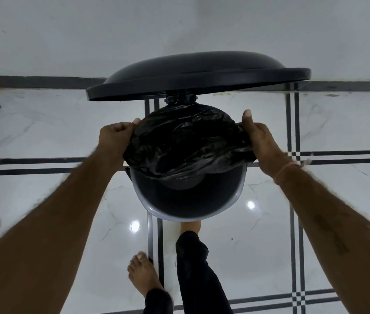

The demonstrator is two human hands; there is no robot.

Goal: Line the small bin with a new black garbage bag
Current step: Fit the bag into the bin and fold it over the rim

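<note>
I see my left hand (114,137) fisted tight on the left edge of the crinkled black plastic garbage bag (186,141), fingers curled over the film. My right hand (261,141) grips the bag's right edge, thumb straight up, fingers wrapped under it. The bag is stretched between them over the far half of the small round grey-rimmed bin (177,219). The near half of the mouth is uncovered and dark. The black domed plastic lid (197,73) stands raised behind.

The glossy white floor (43,123), crossed by black stripes (43,160), carries the bin (190,205) and a bare foot (142,273) near it.
</note>
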